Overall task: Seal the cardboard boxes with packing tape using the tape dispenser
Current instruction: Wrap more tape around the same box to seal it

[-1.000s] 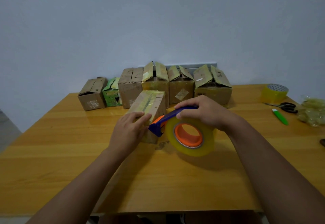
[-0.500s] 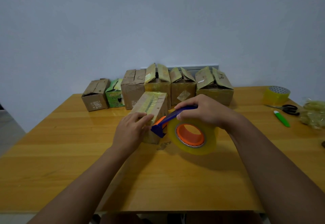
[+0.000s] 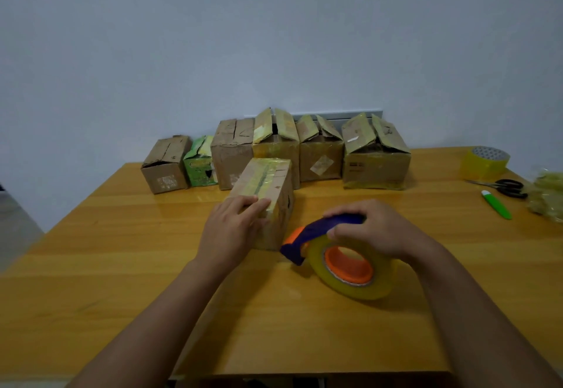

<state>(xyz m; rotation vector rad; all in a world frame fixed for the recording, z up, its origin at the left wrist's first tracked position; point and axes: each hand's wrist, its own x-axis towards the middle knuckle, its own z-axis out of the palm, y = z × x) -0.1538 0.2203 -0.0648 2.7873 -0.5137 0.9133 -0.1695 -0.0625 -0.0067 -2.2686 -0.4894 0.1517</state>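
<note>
I see the left hand [image 3: 233,229] laid flat, fingers straight, on the near top edge of the taped box [image 3: 268,192] at the tabletop [image 3: 122,266] centre. The right hand [image 3: 374,229] curls round the tape dispenser [image 3: 332,247] handle (blue, with an orange hub), at four o'clock of the box, its nose just beside the box. A row of boxes [image 3: 320,156] stands at twelve o'clock.

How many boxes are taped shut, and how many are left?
Done: the front box has tape along its top seam. In hand: the left hand presses the tape end onto that box, while the right hand grips the dispenser. Left: six boxes in the back row, several with flaps standing open and none looking freshly sealed.
</note>
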